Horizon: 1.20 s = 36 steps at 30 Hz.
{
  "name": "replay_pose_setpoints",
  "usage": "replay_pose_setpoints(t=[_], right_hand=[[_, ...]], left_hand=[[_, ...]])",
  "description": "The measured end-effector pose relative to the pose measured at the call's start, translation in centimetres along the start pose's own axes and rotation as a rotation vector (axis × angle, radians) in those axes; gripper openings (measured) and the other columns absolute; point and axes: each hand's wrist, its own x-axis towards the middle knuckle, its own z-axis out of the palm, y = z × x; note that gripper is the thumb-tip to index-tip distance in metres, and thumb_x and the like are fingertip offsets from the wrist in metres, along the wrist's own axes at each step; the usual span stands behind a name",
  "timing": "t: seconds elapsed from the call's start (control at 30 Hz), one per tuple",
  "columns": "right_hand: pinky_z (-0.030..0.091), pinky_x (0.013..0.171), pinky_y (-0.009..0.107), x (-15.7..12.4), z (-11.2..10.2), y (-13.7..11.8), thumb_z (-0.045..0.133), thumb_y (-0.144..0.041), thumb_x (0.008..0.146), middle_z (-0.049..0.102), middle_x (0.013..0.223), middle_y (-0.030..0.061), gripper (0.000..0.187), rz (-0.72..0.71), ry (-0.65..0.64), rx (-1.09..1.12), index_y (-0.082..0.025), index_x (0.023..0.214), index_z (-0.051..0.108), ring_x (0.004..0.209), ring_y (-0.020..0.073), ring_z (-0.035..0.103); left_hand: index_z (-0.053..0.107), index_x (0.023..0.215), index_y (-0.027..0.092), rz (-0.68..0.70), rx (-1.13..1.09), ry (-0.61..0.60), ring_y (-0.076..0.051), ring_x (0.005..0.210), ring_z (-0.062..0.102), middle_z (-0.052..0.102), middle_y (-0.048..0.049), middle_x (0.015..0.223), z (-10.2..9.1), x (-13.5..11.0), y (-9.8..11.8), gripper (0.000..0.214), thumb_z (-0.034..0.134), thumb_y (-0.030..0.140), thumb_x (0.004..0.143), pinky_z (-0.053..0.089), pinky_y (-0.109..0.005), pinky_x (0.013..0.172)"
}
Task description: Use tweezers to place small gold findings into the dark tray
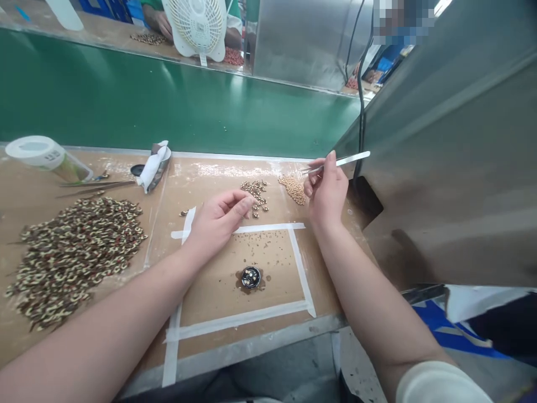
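Note:
My right hand (pixel 329 193) is closed around a pair of metal tweezers (pixel 354 158), held above a small heap of tan bead-like pieces (pixel 293 190). The thumb and fingers of my left hand (pixel 222 215) are pinched together beside a loose cluster of small dark-and-cream pieces (pixel 255 193); anything between the fingertips is too small to make out. Below both hands, inside a white tape frame (pixel 241 320), sits a small round cap (pixel 250 277) with dark liquid and a few light pieces in it. Wet brown spots surround the cap.
A large pile of dark-and-cream pieces (pixel 79 249) covers the left of the table. Behind it are a clear plastic cup (pixel 48 157), long thin tools (pixel 96 187) and a crumpled white packet (pixel 154 168). A green conveyor belt (pixel 168 106) runs behind; a metal panel (pixel 453 168) stands right. A person works beyond a fan (pixel 197 25).

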Motion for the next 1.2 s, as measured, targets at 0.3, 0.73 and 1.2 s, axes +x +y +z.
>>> replay_pose_setpoints(t=[0.3,0.73,1.2], right_hand=[[0.043,0.052,0.025,-4.2,-4.2,-1.5,0.079,-0.057,0.088,0.061,0.063,-0.0036,0.042,0.091,-0.098,-0.270,-0.017,0.097,0.068,0.052,0.0118,0.054],[0.041,0.055,0.028,-7.3,-6.8,0.1,0.078,-0.056,0.085,0.058,0.055,-0.0018,0.045,0.106,-0.161,-0.503,-0.012,0.084,0.077,0.052,0.0129,0.048],[0.039,0.057,0.028,-7.2,-3.9,-1.2,0.077,-0.046,0.092,0.058,0.061,-0.0020,0.032,-0.005,-0.176,-0.312,-0.015,0.082,0.076,0.055,0.0129,0.049]], left_hand=[[0.084,0.091,0.022,0.099,-0.004,-0.002,-0.009,0.052,0.041,0.063,-0.0005,0.070,-0.6,0.2,-0.7,0.032,0.076,0.052,0.095,0.028,-0.025,0.049],[0.086,0.098,0.023,0.060,-0.125,0.062,-0.012,0.056,0.049,0.063,-0.0005,0.064,-0.3,0.3,-0.5,0.033,0.081,0.055,0.090,0.032,-0.026,0.050],[0.064,0.101,0.025,-0.070,-0.238,-0.110,-0.008,0.049,0.036,0.047,0.0044,0.072,0.2,0.3,-0.8,0.010,0.054,0.022,0.103,0.029,-0.021,0.043]])
